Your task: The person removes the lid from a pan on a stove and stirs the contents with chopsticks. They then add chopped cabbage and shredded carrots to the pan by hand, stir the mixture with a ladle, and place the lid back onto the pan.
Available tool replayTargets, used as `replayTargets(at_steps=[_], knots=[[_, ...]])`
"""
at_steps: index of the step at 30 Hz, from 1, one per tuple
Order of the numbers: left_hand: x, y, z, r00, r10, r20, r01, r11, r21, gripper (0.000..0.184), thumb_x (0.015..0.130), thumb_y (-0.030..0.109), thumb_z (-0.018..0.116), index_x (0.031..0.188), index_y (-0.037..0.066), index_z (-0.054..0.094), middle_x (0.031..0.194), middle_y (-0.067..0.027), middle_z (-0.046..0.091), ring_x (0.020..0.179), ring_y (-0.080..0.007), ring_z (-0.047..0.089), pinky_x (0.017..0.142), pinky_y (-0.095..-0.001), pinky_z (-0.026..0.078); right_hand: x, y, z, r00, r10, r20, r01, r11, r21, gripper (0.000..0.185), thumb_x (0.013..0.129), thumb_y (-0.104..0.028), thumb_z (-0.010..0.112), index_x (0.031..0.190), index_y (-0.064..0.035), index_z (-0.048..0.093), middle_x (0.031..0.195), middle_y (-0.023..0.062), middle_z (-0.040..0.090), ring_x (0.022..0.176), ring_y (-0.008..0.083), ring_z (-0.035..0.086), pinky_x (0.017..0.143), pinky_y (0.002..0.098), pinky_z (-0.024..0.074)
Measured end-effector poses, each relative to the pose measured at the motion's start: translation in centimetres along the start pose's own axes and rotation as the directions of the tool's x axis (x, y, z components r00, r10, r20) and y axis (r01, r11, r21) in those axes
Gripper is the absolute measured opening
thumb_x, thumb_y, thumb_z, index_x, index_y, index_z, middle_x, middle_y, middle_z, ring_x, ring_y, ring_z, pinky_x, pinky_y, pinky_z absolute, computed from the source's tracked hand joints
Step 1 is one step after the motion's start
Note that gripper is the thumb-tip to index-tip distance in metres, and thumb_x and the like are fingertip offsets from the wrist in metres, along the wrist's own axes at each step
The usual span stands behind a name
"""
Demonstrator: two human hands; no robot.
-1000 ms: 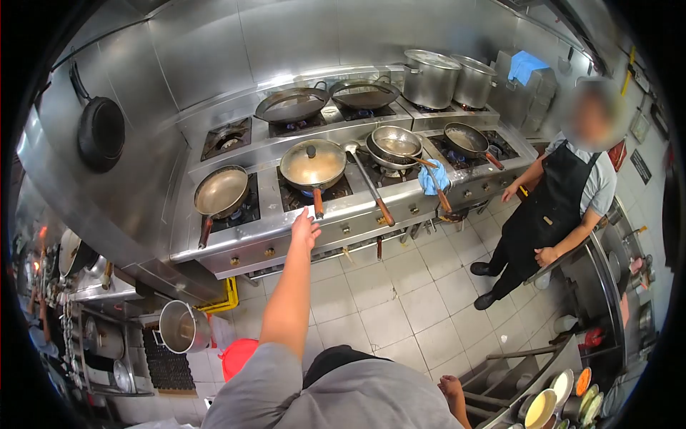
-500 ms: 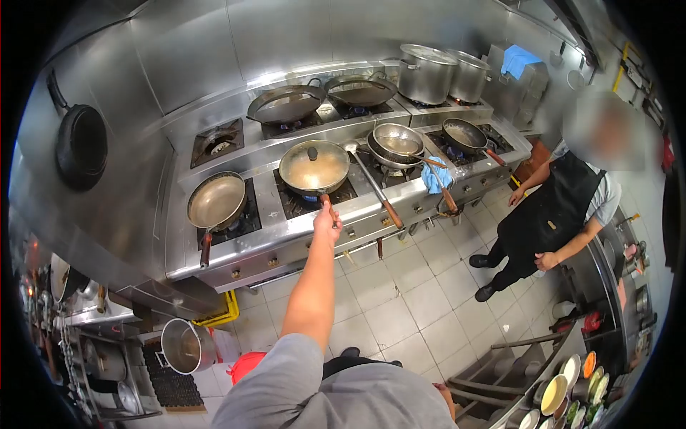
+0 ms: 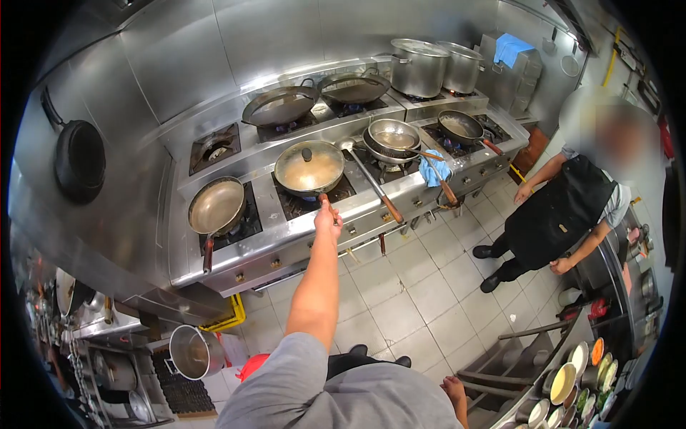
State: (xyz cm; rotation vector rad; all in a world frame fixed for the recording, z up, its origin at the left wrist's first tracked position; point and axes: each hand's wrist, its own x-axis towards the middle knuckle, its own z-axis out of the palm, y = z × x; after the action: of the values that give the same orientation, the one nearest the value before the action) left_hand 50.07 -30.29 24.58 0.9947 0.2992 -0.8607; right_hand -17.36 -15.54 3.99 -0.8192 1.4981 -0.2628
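Note:
My left hand [image 3: 327,219] is closed around the wooden handle of a frying pan [image 3: 309,169]. This pan sits on a front burner under a see-through domed lid [image 3: 321,156] with a dark knob. Flame shows beneath it. My right hand [image 3: 453,390] hangs low beside my body, fingers loosely curled, with nothing visible in it. Left of the held pan, another frying pan [image 3: 216,204] rests on its burner, handle toward me. To the right lies a long-handled ladle [image 3: 371,180] with a wooden grip.
Stacked pans [image 3: 393,134] and a blue cloth [image 3: 434,169] are farther right, near a small pan [image 3: 460,126]. Woks [image 3: 280,106] and stockpots [image 3: 420,68] stand behind. A co-worker in a black apron [image 3: 561,207] stands right. A metal pot [image 3: 191,352] is lower left; food containers [image 3: 563,382] are lower right.
The view has shifted slightly. My left hand keeps its hold on the pan handle. More of my right hand shows beside my body. The co-worker has shifted slightly.

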Motion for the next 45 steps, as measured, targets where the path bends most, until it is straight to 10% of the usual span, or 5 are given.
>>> replayTargets(at_steps=[36, 40, 43, 44, 45], knots=[[-7.9, -7.7, -8.6, 0.954, 0.055, 0.294, -0.149, 0.94, 0.307, 0.017, 0.086, 0.024, 0.057, 0.095, 0.01, 0.051, 0.07, -0.0011, 0.053, 0.045, -0.0105, 0.048, 0.037, -0.0233, 0.035, 1.6, -0.8, 3.2, 0.997, 0.071, 0.03, -0.066, 0.986, -0.154, 0.037, 0.084, -0.02, 0.057, 0.116, -0.006, 0.046, 0.078, 0.0101, 0.062, 0.052, 0.0188, 0.06, 0.042, 0.0296, 0.0471], [-8.6, -15.4, -16.9, 0.945, -0.151, 0.292, -0.078, 0.76, 0.645, 0.011, 0.087, 0.018, 0.049, 0.087, 0.008, 0.054, 0.07, -0.0012, 0.054, 0.046, -0.0117, 0.047, 0.039, -0.0257, 0.036, 2.0, -0.6, 3.9, 0.997, 0.066, 0.05, -0.06, 0.992, -0.108, 0.039, 0.084, -0.019, 0.056, 0.118, -0.0052, 0.044, 0.078, 0.0107, 0.061, 0.051, 0.0187, 0.058, 0.041, 0.0295, 0.0466], [-8.1, -21.0, -26.8, 0.792, -0.406, 0.456, -0.47, 0.071, 0.88, 0.021, 0.083, 0.023, 0.05, 0.074, 0.006, 0.059, 0.066, -0.0068, 0.059, 0.05, -0.0191, 0.052, 0.043, -0.0358, 0.04, 1.6, -1.4, 4.7, 0.995, 0.075, 0.062, -0.069, 0.992, -0.101, 0.04, 0.083, -0.018, 0.055, 0.119, -0.0043, 0.043, 0.078, 0.0111, 0.06, 0.05, 0.0186, 0.058, 0.041, 0.0292, 0.0459], [-0.9, -28.0, -36.8, 0.626, -0.54, 0.562, -0.769, -0.311, 0.558, 0.032, 0.086, 0.036, 0.048, 0.084, 0.006, 0.06, 0.077, -0.0081, 0.062, 0.063, -0.0211, 0.059, 0.055, -0.0373, 0.047, 1.1, -2.1, 5.1, 0.995, 0.083, 0.063, -0.076, 0.991, -0.111, 0.041, 0.083, -0.018, 0.055, 0.119, -0.0038, 0.043, 0.078, 0.0112, 0.06, 0.05, 0.0187, 0.057, 0.041, 0.0291, 0.0456], [-4.3, -25.8, -35.7, 0.601, -0.722, 0.343, -0.667, -0.217, 0.713, 0.035, 0.085, 0.038, 0.048, 0.087, 0.005, 0.061, 0.08, -0.0082, 0.063, 0.068, -0.024, 0.06, 0.062, -0.0399, 0.048, 0.9, -2.5, 5.3, 0.995, 0.081, 0.063, -0.074, 0.991, -0.108, 0.041, 0.083, -0.018, 0.055, 0.119, -0.0038, 0.043, 0.078, 0.0112, 0.06, 0.05, 0.0187, 0.057, 0.041, 0.0291, 0.0456]])
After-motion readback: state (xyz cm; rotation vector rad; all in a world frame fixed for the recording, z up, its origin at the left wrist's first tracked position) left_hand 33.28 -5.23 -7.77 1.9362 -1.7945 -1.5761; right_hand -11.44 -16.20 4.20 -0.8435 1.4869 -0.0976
